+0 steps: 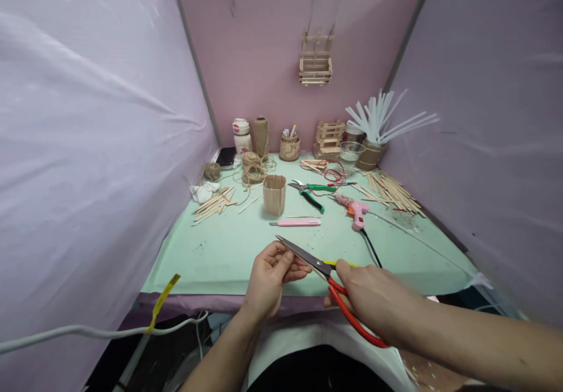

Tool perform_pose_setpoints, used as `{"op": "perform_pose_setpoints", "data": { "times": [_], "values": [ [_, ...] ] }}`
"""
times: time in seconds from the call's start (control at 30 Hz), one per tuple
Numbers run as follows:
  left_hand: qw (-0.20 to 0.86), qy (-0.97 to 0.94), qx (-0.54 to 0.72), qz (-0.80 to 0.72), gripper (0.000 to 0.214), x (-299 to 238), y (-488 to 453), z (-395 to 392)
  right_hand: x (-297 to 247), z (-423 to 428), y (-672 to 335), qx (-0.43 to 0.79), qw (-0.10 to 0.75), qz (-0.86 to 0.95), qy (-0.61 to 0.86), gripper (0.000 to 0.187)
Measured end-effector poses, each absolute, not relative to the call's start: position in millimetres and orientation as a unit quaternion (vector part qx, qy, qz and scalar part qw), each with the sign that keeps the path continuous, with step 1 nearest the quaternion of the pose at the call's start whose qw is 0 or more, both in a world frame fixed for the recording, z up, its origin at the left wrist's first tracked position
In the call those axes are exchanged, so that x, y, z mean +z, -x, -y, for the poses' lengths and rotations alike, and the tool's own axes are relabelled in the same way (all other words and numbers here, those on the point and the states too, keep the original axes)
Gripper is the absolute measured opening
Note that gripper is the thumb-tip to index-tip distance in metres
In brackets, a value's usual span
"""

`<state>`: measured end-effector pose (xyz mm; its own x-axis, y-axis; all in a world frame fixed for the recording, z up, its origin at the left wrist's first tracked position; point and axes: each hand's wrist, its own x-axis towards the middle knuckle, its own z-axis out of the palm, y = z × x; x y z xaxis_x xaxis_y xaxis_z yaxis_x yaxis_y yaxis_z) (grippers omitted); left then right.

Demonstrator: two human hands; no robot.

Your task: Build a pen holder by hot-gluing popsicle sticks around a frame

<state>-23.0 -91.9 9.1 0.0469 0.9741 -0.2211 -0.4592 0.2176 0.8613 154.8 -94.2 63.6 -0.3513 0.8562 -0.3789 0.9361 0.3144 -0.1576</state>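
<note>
My right hand (373, 295) grips a pair of scissors (314, 261) with dark blades and red handles. The blades point up and left, their tips just above my left fingers. A yellow piece (338, 263) shows by my right thumb. My left hand (275, 274) is closed in a pinch at the blades; a thin wooden stick (319, 273) runs from its fingers beneath the scissors, mostly hidden. Beyond both hands lies a pink craft knife (297, 223). Behind it stands a small cup made of wooden sticks (274, 195).
Green-handled pruning shears (312, 195) and a pink glue gun (354, 211) with a black cord lie mid-table. Wooden sticks are piled left (214, 206) and right (396, 192). Twine (253, 169), jars and a pot of white glue sticks (376, 119) line the back.
</note>
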Motion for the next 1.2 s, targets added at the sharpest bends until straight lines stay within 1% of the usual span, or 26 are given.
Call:
{"op": "perform_pose_setpoints", "data": {
  "times": [0.07,0.13,0.2,0.3,0.4,0.5,0.57,0.63,0.73,0.8,0.87,0.97,1.07,1.13,1.2],
  "values": [
    [0.658,-0.301,0.548,-0.420,0.037,9,24,89,64,91,-156,-0.209,0.092,-0.804,-0.549,0.026],
    [0.656,-0.294,0.554,-0.419,0.036,10,26,86,62,86,-158,-0.267,0.058,-0.804,-0.528,0.024],
    [0.651,-0.288,0.561,-0.422,0.035,11,28,84,57,79,-161,-0.312,0.014,-0.797,-0.517,0.028],
    [0.650,-0.284,0.560,-0.429,0.036,11,27,82,48,71,-161,-0.330,-0.048,-0.781,-0.528,0.036],
    [0.650,-0.289,0.560,-0.426,0.033,5,25,77,42,68,-158,-0.365,-0.075,-0.771,-0.516,0.038],
    [0.591,-0.321,0.588,-0.449,0.028,-8,27,67,38,65,-158,-0.390,-0.089,-0.763,-0.507,0.038],
    [0.509,-0.365,0.602,-0.496,0.025,-18,34,60,35,59,-161,-0.380,-0.097,-0.758,-0.521,0.037],
    [0.442,-0.419,0.590,-0.530,0.020,-24,41,55,29,50,-167,-0.335,-0.112,-0.758,-0.548,0.035],
    [0.382,-0.489,0.548,-0.561,0.013,-28,49,51,18,34,-172,-0.239,-0.137,-0.767,-0.579,0.028],
    [0.360,-0.510,0.530,-0.574,0.011,-28,49,49,10,26,-169,-0.195,-0.129,-0.770,-0.594,0.020],
    [0.347,-0.517,0.524,-0.581,0.011,-29,49,48,3,21,-162,-0.165,-0.109,-0.779,-0.594,0.015],
    [0.340,-0.517,0.526,-0.584,0.012,-31,49,47,-1,21,-149,-0.128,-0.089,-0.800,-0.579,0.018],
    [0.350,-0.506,0.535,-0.579,0.012,-34,50,47,-1,22,-145,-0.116,-0.079,-0.805,-0.577,0.018],
    [0.367,-0.490,0.545,-0.573,0.013,-33,50,48,1,23,-147,-0.132,-0.094,-0.796,-0.583,0.017],
    [0.407,-0.455,0.558,-0.561,0.016,-31,47,49,3,24,-150,-0.199,-0.135,-0.773,-0.587,0.014]
  ]
}}
